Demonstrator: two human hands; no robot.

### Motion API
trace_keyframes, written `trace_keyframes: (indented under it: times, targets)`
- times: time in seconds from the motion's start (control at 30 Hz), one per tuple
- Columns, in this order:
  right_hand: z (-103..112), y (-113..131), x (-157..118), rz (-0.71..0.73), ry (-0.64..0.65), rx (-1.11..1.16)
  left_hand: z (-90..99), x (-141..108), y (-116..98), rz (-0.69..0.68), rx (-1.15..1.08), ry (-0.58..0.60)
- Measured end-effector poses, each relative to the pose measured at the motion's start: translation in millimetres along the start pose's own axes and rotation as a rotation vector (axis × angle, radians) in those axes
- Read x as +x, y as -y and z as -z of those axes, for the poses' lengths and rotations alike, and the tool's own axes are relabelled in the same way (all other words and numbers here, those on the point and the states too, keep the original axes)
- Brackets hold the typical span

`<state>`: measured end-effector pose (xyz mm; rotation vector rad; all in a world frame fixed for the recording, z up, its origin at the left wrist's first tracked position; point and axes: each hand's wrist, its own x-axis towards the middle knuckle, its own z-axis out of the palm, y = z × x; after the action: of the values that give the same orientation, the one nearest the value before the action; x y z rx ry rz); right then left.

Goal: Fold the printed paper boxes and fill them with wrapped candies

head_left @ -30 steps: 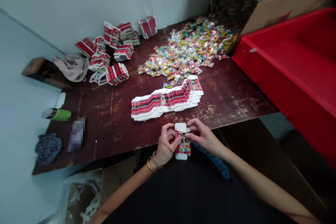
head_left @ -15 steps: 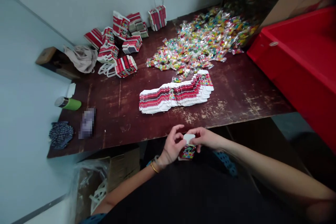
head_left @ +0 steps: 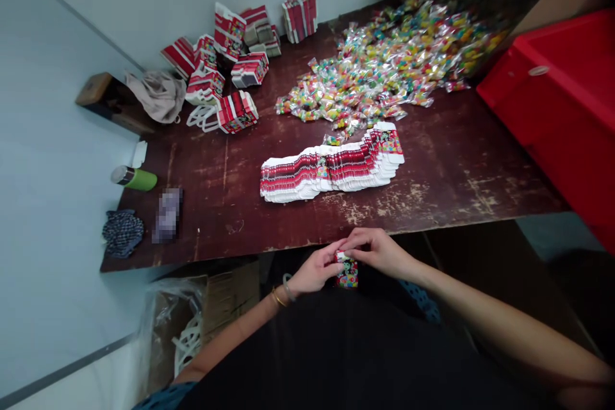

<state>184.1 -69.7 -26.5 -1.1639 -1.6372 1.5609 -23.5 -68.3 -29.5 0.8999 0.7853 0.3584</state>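
Note:
A small printed box (head_left: 348, 274) in red and bright colours is held upright just off the table's front edge. My left hand (head_left: 314, 269) grips its left side, thumb in front. The fingers of my right hand (head_left: 377, 251) press at its top, where a small bit of white shows. Beyond them on the table (head_left: 230, 218) lies a long overlapping row of flat red and white cartons (head_left: 331, 170). Behind that row spreads a heap of clear-wrapped colourful candies (head_left: 375, 70).
Bundled cartons (head_left: 250, 69) stand at the back left, near a beige cloth (head_left: 158, 95). A green bottle (head_left: 139, 179), a checked cloth (head_left: 122, 232) and a blurred purple item (head_left: 168, 214) lie at the left. A red bin (head_left: 552, 102) is at the right.
The white flap standing up at the top of the box is now folded down, and both hands have closed in over the top. The view has shifted slightly.

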Motion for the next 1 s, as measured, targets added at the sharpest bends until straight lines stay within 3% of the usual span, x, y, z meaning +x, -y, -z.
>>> trace_keyframes:
  times: [0.1, 0.17, 0.27, 0.47, 0.57, 0.6, 0.63, 0.73, 0.83, 0.9, 1.0]
  targets:
    - [7.6, 6.9, -4.6, 0.145, 0.139, -0.086, 1.5, 2.5, -0.8, 0.029, -0.004, 0.095]
    - [12.1, 7.8, -5.4, 0.173, 0.146, -0.151, 2.1, 4.5, -2.1, 0.027, 0.021, 0.123]
    - [15.1, 6.6, -4.8, 0.153, 0.079, -0.217, 3.7, 6.4, -2.4, 0.014, 0.069, 0.105]
    - [9.8, 19.0, -14.7, 0.261, 0.271, -0.262, 4.5, 5.3, 0.4, 0.026, 0.064, 0.109]
    - [35.6, 18.9, -1.0, 0.321, 0.344, -0.329, 3.8, 5.8, -14.5, -0.033, 0.307, 0.039]
    - [55.4, 15.5, 10.9, 0.318, 0.290, -0.376, 5.1, 5.3, -22.1, -0.045, 0.436, 0.014]
    - [80.9, 11.1, 26.2, 0.289, 0.158, -0.463, 7.6, 4.3, -30.1, -0.038, 0.562, -0.001]
    - [177.5, -2.7, 81.2, 0.098, -0.505, -0.843, 20.7, -1.9, -52.1, 0.052, 0.836, 0.072]
    - [257.8, -15.7, 121.0, 0.035, -0.641, -0.959, 33.6, -8.4, -66.2, 0.114, 0.966, 0.112]
    - [282.3, -26.9, 126.9, 0.024, -0.652, -0.983, 38.0, -10.7, -70.1, 0.121, 0.914, 0.057]
    - [274.8, -48.6, 102.8, 0.003, -0.722, -1.020, 39.7, -10.3, -66.9, 0.137, 0.608, -0.080]
